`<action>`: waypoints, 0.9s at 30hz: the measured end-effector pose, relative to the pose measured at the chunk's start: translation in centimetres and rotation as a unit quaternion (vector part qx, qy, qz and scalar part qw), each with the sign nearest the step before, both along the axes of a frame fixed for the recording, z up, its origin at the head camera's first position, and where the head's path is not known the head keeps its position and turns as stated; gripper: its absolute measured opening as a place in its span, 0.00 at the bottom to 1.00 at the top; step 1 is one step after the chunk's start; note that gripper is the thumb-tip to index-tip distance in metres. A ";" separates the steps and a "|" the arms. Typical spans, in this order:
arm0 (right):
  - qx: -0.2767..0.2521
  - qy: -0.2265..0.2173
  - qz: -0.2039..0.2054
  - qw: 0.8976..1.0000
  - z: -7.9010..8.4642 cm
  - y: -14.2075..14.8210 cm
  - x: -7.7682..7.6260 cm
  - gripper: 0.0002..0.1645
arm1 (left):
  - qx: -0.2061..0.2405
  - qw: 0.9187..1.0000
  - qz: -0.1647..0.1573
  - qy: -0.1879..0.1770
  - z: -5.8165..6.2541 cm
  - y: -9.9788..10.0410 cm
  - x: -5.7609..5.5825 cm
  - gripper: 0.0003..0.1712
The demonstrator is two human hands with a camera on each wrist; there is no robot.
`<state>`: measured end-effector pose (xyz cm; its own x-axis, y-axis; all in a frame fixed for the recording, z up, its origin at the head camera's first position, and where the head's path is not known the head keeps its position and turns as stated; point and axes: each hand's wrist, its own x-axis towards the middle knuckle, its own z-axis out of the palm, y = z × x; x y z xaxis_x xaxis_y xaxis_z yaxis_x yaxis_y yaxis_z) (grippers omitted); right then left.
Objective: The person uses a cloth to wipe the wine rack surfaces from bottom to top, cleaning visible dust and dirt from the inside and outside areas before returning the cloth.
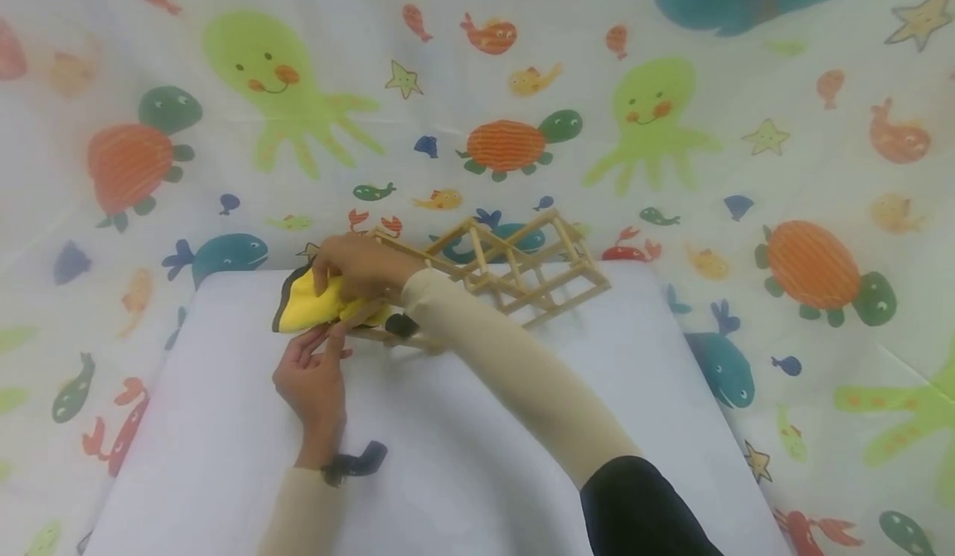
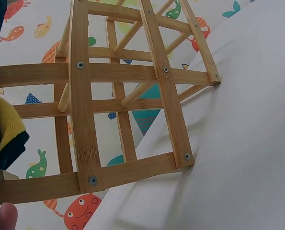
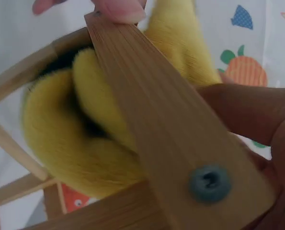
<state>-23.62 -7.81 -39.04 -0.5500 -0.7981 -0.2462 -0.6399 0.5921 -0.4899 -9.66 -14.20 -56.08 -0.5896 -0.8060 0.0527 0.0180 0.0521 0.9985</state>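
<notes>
A folding wooden lattice rack (image 1: 483,278) stands on the white table, with round rods and screwed flat slats (image 2: 80,120). At its left end lies a yellow cloth (image 1: 304,303) with a dark border; part of the cloth (image 3: 89,177) is bunched inside the frame. My right hand (image 1: 366,264) reaches over the rack's end from above and grips the cloth. Below it, my left hand (image 1: 313,378) pinches the tip of an end slat, beside the cloth's lower edge. In the right wrist view a fingertip (image 3: 120,8) presses on that slat (image 3: 156,105).
The white table (image 1: 418,456) extends in front of the rack. Behind it hangs a curtain (image 1: 448,67) printed with sea animals. A dark strap with a small device (image 1: 354,462) sits on the left wrist. My right forearm crosses in front of the rack.
</notes>
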 end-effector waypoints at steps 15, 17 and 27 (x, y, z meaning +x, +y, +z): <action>-0.004 0.063 0.023 0.998 -1.0 1.0 0.2 0.24 | -0.001 1.000 -0.003 0.016 0.2 1.0 1.0 0.26; 0.001 0.034 0.038 0.999 -0.6 1.0 0.1 0.25 | -0.005 1.000 0.001 0.012 0.1 1.1 1.1 0.26; -0.266 0.068 -0.046 0.960 0.5 3.9 -0.3 0.18 | -0.030 0.999 -0.002 0.039 0.2 1.2 1.7 0.23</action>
<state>-23.88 -3.93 -38.52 -0.6225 -0.7374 0.2622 -0.6765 0.3385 -0.6541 -7.98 -13.01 -55.88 -0.5852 -0.7976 0.1461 0.0957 0.1109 0.9892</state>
